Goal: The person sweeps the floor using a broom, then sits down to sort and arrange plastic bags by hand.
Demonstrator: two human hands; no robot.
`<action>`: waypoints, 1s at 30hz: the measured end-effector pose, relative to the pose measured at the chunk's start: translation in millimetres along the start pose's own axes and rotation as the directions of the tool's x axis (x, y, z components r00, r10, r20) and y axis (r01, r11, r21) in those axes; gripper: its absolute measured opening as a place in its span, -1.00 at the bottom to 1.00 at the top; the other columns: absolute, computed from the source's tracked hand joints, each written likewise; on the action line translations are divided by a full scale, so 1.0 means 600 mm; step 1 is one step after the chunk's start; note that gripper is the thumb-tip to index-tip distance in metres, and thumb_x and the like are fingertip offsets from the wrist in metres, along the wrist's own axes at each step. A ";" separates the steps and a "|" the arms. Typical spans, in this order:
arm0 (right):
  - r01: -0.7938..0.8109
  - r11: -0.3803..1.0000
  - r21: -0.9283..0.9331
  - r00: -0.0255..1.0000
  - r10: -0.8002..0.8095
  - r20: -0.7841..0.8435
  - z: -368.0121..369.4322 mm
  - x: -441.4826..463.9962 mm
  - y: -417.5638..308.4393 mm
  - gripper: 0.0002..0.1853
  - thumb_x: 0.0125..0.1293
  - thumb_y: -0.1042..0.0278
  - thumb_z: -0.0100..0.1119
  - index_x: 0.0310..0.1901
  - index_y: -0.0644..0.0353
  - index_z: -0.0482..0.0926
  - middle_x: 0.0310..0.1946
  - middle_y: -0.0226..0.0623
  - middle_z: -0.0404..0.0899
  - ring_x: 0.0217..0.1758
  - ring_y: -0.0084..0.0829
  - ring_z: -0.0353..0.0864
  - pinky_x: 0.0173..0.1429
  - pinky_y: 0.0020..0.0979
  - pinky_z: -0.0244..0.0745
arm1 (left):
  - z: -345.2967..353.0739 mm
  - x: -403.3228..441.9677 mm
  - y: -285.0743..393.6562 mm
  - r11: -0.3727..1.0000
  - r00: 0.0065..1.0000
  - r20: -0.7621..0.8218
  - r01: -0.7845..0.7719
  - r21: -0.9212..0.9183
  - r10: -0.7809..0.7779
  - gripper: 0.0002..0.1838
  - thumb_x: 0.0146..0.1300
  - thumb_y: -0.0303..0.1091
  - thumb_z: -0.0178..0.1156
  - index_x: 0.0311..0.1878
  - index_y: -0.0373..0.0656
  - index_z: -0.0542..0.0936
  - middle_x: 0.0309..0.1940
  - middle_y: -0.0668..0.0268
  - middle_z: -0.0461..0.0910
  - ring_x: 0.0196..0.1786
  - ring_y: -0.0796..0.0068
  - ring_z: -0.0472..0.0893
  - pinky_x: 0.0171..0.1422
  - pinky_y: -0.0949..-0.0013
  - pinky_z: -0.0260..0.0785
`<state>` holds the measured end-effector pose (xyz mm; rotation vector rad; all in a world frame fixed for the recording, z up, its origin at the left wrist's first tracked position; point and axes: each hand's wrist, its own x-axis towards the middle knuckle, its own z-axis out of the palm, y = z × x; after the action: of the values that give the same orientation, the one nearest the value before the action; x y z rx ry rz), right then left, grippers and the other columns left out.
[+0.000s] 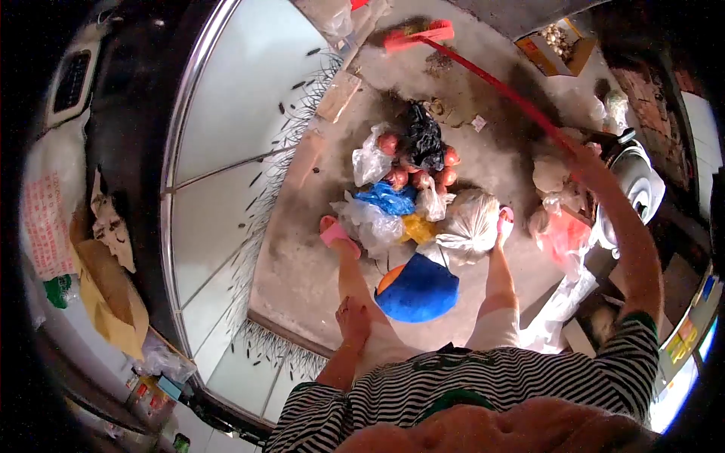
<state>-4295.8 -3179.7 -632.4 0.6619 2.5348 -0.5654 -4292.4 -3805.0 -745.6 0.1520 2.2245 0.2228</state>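
Observation:
My right hand (583, 158) is closed around the long red handle of a broom (513, 97), arm stretched out to the right. The broom's red head (419, 35) rests on the floor at the far end. My left hand (353, 318) lies on my left leg near the knee, fingers seemingly laid over it and holding nothing. Between my feet stands a blue bag-like container (420, 290) with an orange part at its side. Just beyond sit a blue plastic bag (387, 198), a tied whitish bag (468, 223), a black bag (424, 136) and several reddish round items (445, 175).
Glossy white panels (234, 98) with dark marks stand along the left. A cardboard box (557, 49) with small pale items is at the upper right. Reddish plastic bags (560, 230) and a white lidded appliance (633, 185) are on the right. Brown paper (113, 294) hangs at far left.

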 end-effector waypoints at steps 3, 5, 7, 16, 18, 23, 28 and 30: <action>-0.171 0.950 0.261 0.984 0.176 0.005 0.139 0.013 0.047 -0.52 0.24 0.42 -0.06 0.22 -0.03 0.29 -0.29 -0.17 0.52 -0.42 -0.30 0.50 -0.33 -0.34 0.42 | 0.017 -0.008 -0.007 0.999 0.997 -0.063 -0.033 0.014 0.034 -0.60 0.15 -0.24 0.05 0.04 -0.21 0.41 0.15 0.07 0.34 0.23 0.11 0.28 0.32 0.15 0.01; -0.312 0.907 0.284 0.950 0.291 0.112 0.184 -0.073 0.043 -0.51 0.27 0.36 -0.06 0.26 -0.12 0.24 -0.42 -0.25 0.50 -0.51 -0.41 0.48 -0.45 -0.37 0.41 | 0.057 0.000 -0.042 0.996 0.995 -0.058 -0.074 0.057 0.077 -0.62 0.16 -0.24 0.05 0.03 -0.19 0.42 0.16 0.09 0.34 0.26 0.13 0.25 0.34 0.17 -0.01; -0.379 0.876 0.300 0.923 0.332 0.195 0.167 -0.167 0.034 -0.49 0.30 0.31 -0.06 0.29 -0.20 0.19 -0.56 -0.32 0.48 -0.60 -0.52 0.46 -0.57 -0.40 0.39 | 0.103 0.022 -0.094 0.984 0.993 0.039 -0.117 0.136 0.112 -0.63 0.17 -0.25 0.04 0.03 -0.17 0.45 0.17 0.12 0.34 0.28 0.16 0.22 0.35 0.18 -0.04; -0.224 0.842 0.490 0.973 0.220 0.066 -0.001 -0.100 -0.051 -0.48 0.23 0.45 -0.07 0.24 -0.17 0.29 -0.56 -0.42 0.40 -0.59 -0.62 0.33 -0.52 -0.51 0.29 | 0.103 0.030 -0.075 0.978 0.996 0.063 -0.071 0.197 0.060 -0.69 0.17 -0.23 0.04 -0.09 -0.18 0.53 0.15 0.21 0.36 0.31 0.21 0.19 0.36 0.16 -0.08; -0.148 0.848 0.509 0.985 0.170 0.004 0.009 0.040 -0.007 -0.43 0.20 0.50 -0.08 0.26 -0.20 0.27 -0.53 -0.37 0.42 -0.54 -0.58 0.37 -0.49 -0.48 0.31 | 0.076 0.010 -0.041 0.997 0.995 -0.080 -0.053 0.054 0.057 -0.72 0.15 -0.25 0.05 -0.14 -0.19 0.55 0.14 0.22 0.37 0.30 0.23 0.20 0.35 0.17 -0.06; -0.065 0.993 -0.095 0.984 0.047 -0.175 0.065 0.254 0.172 -0.49 0.22 0.36 -0.03 0.25 -0.07 0.26 -0.44 -0.02 0.56 -0.48 -0.18 0.56 -0.39 -0.20 0.49 | 0.097 0.023 -0.077 0.967 0.977 0.132 -0.186 0.175 0.164 -0.64 0.15 -0.25 0.06 -0.01 -0.21 0.47 0.17 0.14 0.33 0.28 0.20 0.22 0.35 0.17 -0.04; -0.131 0.984 -0.122 0.975 0.105 -0.193 0.069 0.183 0.223 -0.48 0.20 0.42 -0.03 0.24 -0.05 0.27 -0.44 0.03 0.55 -0.45 -0.13 0.57 -0.33 -0.19 0.49 | 0.184 0.042 -0.148 0.925 0.985 0.051 -0.170 0.340 0.163 -0.56 0.15 -0.25 0.05 0.10 -0.21 0.35 0.14 0.03 0.33 0.24 0.09 0.26 0.32 0.11 0.00; -0.212 0.977 -0.025 0.965 0.205 -0.162 0.056 0.125 0.213 -0.48 0.21 0.44 -0.02 0.25 -0.01 0.25 -0.40 0.00 0.56 -0.42 -0.15 0.57 -0.31 -0.20 0.48 | 0.169 0.041 -0.129 0.935 0.985 0.049 -0.175 0.310 0.168 -0.56 0.16 -0.25 0.05 0.09 -0.21 0.35 0.14 0.02 0.33 0.24 0.07 0.26 0.32 0.09 0.00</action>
<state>-4274.9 -3067.8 -733.0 0.9788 2.5701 -0.3982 -4230.1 -3865.3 -842.6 0.5210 2.2135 -0.0407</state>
